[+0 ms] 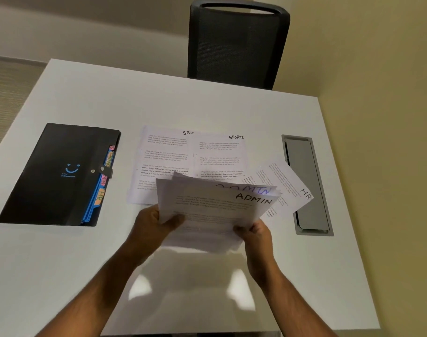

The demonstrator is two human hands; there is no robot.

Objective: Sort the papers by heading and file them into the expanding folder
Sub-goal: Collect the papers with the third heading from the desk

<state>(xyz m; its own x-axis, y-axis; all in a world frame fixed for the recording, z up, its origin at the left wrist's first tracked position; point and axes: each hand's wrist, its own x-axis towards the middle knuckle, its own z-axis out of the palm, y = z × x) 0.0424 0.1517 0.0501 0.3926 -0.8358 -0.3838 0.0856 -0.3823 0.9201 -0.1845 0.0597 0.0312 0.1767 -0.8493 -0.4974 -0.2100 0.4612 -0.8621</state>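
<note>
head view: both hands, left (156, 222) and right (255, 233), pinch the admin papers (215, 210) above the counter (86, 98), black expanding folder (59, 173) lying shut at left.

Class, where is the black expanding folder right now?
In the head view, the black expanding folder lies closed on the white table's left side, left of the SPORTS-headed printed sheets.

You're looking down on a white table (91, 98) whose glossy near part catches pale reflections of light. Behind its far edge stands a black mesh-backed chair (236, 42). Set into the table's right side is a grey cable hatch (307, 186). Beyond the chair, the walls (365, 45) are plain beige.
</note>
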